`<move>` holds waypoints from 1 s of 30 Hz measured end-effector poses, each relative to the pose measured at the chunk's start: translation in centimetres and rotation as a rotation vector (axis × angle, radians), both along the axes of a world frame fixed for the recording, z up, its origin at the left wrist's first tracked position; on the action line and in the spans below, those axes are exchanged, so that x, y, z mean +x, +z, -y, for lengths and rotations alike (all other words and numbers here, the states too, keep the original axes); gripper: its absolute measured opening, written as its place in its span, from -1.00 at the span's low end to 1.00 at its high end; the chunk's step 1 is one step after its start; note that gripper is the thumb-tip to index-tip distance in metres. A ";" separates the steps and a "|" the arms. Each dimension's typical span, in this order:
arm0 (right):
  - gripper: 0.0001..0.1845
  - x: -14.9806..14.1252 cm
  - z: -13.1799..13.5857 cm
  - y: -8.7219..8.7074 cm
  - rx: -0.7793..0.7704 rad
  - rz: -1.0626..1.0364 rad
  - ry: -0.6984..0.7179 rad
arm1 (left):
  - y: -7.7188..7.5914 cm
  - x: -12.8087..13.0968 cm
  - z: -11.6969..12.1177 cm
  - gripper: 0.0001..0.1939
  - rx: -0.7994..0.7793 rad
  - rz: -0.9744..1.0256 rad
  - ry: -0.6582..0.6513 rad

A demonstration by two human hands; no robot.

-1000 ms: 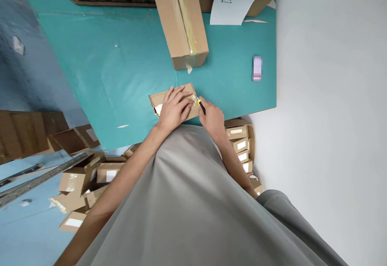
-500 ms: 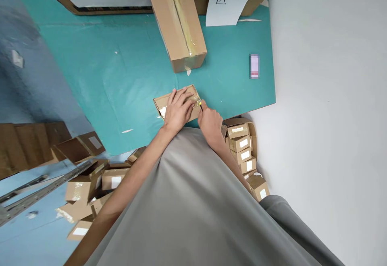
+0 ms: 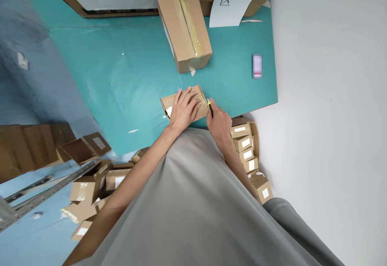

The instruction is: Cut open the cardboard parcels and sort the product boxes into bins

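A small cardboard box (image 3: 200,115) with clear tape across its top lies near the front edge of the green table. My left hand (image 3: 184,111) rests on top of this box, its fingers stretched out and slightly spread. In my right hand (image 3: 219,121) is a utility knife (image 3: 210,107) with a black and yellow handle, gripped in closed fingers. The knife's tip is close to the box's right end; whether it touches the cardboard I cannot tell. Beyond the small box stands a larger taped cardboard box (image 3: 187,24).
The green table (image 3: 90,68) meets a white wall at its right. A blurred pinkish item (image 3: 256,66) lies there. Large cartons with white paper signs (image 3: 226,8) line the back. Several small boxes (image 3: 246,142) are stacked below on the right, more boxes (image 3: 83,189) on the left.
At half a second ago the knife sat against the box's right end; now my right hand has drawn it slightly off to the right. My left hand stays on the box. The view has shifted slightly.
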State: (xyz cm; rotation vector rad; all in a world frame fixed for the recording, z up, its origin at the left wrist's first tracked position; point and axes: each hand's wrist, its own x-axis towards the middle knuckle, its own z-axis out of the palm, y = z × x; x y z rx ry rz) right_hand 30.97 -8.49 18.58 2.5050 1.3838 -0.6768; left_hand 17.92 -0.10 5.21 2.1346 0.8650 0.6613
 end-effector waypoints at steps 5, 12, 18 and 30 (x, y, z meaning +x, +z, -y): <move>-0.34 4.8 -0.9 -7.9 0.111 0.027 -0.139 | -0.3 -3.9 -0.4 -0.48 0.009 -0.010 0.076; -0.71 7.5 -3.0 -19.1 0.147 -0.459 -0.474 | -1.9 -12.1 1.4 -0.44 0.009 -0.080 0.202; -0.79 4.2 -4.5 -21.7 0.186 -0.680 -0.429 | -1.8 -14.8 3.9 -0.42 -0.013 -0.069 0.430; -0.56 4.3 -2.7 -14.8 0.318 -0.303 -0.028 | -4.5 -15.3 4.2 -0.31 -0.476 0.192 0.609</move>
